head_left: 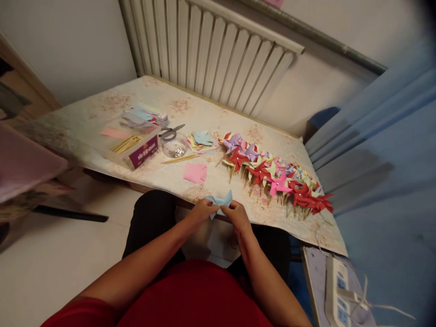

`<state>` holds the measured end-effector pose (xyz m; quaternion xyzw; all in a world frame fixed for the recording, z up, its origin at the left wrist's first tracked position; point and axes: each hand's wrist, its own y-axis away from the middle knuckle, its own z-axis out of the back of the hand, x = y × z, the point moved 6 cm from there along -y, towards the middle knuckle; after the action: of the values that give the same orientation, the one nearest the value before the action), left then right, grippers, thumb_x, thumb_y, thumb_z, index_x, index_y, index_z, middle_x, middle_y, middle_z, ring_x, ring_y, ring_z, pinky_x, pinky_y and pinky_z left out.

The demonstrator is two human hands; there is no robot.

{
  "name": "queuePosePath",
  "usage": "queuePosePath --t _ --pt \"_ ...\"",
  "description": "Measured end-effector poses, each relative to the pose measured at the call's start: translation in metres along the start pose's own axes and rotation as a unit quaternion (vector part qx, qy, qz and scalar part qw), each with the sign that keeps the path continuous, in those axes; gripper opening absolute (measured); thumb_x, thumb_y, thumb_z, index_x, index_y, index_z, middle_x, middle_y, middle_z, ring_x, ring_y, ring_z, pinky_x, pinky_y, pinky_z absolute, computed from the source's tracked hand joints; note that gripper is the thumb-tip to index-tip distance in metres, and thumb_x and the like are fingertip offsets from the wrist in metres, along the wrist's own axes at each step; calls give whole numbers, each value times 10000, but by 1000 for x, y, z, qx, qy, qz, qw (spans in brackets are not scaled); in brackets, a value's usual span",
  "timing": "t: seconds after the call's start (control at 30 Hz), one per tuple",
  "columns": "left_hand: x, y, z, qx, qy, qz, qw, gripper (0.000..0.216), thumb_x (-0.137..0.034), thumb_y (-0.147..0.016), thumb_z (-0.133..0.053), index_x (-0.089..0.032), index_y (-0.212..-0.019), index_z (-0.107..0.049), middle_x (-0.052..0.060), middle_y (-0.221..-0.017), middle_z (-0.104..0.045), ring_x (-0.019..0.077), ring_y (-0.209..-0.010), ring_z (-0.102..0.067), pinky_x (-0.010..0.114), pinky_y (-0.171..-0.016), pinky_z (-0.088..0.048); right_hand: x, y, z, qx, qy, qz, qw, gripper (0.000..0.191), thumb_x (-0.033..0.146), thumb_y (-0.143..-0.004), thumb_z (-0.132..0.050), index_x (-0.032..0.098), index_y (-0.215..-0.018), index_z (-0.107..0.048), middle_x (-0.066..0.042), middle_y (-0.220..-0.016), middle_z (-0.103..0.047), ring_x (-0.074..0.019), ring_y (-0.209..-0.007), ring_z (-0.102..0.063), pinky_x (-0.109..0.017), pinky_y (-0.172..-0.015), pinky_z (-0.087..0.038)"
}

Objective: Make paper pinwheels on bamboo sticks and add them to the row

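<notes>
Between my two hands, just over the table's front edge, is a light blue paper pinwheel (223, 199) with its corners partly folded. My left hand (206, 209) pinches it from the left, and my right hand (237, 213) pinches it near the middle from the right. A pink paper square (195, 173) with cut corners lies flat on the table beyond them. Behind that sits a small stack of cut paper squares (203, 139), a blue one on top. A clear round dish (175, 147) of small shiny pins stands to its left.
Rows of finished pinwheels on sticks (260, 172) fill the table's right side. A purple-fronted box (143, 153) of wooden sticks, scissors (171, 131), and a pile of coloured paper (143, 116) lie left. A power strip (337, 290) is at lower right.
</notes>
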<state>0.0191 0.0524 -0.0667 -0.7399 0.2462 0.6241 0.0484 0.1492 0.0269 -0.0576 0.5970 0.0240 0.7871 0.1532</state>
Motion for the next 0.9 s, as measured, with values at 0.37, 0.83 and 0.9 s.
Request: queuePosePath --t 0.37,0.83,0.9 --pt "-9 -53 31 -3 58 -2 998 190 -328 -639 -672 -148 -671 -621 -24 -623 -572 102 -555 -476 235 -549 -323 30 -20 28 -169 -20 51 984 302 435 -665 -668 163 -796 -676 2 -669 -637 -154 -626 -564 -271 -624 -436" --pt "-29 -124 64 61 195 -28 979 136 -245 -647 -698 -149 -660 -602 -10 -595 -554 106 -550 -466 265 -557 -319 173 -106 -61 -12 151 246 957 143 299 -763 -571 181 -711 -630 15 -647 -581 -126 -602 -493 -243 -597 -387" --pt "-28 -124 62 57 206 -19 977 103 -207 -658 -670 -152 -639 -586 -6 -577 -543 108 -543 -452 279 -552 -298 191 -127 -87 29 183 271 944 135 274 -764 -560 179 -705 -635 12 -650 -593 -127 -614 -511 -241 -610 -390"
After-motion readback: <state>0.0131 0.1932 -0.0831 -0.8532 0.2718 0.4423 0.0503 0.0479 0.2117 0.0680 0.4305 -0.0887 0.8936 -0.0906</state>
